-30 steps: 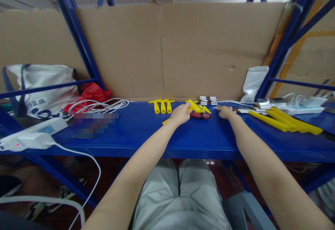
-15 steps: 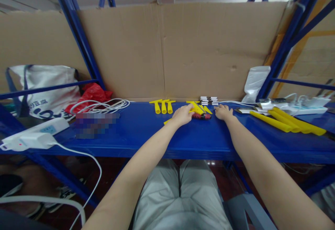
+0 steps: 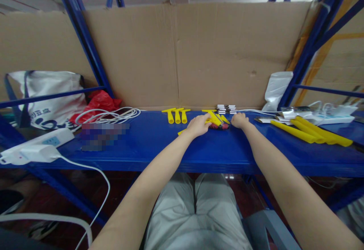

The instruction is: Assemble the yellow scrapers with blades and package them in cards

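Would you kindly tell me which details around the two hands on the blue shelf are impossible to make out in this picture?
All in the head view:
- Red-and-black tool: too small to identify; both hands cover its ends.
- Left hand: its own back hides any grip on the yellow pieces.
- Right hand: fingertips hidden, so contact with the tool is unclear.
- Blurred patch: pixelated, contents unreadable.
- Black-and-white stack: too small to identify.

A glossy blue metal shelf board (image 3: 142, 147) runs between slanted blue steel rack posts (image 3: 85, 41), backed along its far edge by a creased brown cardboard sheet (image 3: 176, 53), above a dark reddish floor (image 3: 119, 189).
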Available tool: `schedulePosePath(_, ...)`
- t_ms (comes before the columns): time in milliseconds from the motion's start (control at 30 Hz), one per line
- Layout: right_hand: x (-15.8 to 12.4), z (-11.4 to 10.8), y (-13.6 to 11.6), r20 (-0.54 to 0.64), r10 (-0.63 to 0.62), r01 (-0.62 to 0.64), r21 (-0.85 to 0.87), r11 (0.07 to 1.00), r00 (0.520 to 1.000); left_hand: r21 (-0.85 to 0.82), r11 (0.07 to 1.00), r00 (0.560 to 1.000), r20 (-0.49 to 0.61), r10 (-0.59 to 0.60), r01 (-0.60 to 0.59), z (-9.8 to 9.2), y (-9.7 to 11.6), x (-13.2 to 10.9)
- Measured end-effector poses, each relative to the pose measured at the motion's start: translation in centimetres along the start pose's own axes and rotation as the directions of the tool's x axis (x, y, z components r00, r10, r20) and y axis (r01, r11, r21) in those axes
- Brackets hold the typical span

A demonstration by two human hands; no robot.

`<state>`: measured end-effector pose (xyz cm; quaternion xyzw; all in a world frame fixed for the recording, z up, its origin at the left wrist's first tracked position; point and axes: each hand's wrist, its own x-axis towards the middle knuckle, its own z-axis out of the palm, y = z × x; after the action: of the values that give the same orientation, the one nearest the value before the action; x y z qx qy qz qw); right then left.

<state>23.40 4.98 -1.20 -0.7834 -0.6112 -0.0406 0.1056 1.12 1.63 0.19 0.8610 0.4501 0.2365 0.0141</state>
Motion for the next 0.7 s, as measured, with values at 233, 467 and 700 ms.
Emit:
schedulePosePath(233,0.2,-0.4,-0.2,-0.012,-0.036,0.038,0.136,0.990,0.999,0.005,1.000,1.000,-0.004,0.018,-0.018,0.2,-0.3,0.1)
schedulePosePath(467,-1.5,-1.7,-3.0,-0.088,-0.164,0.168,0.802,0.573,0.982,0.014,0.999,0.999,0.003,0.044,-0.044,0.1,0.1,0.0)
schedulePosePath(700,-3.9,-2.4,-5.3,-0.094,-0.181,0.171,0.863,0.475,0.979,0.069,0.993,0.995,0.032,0.093,-0.095,-0.4,1.0,-0.5)
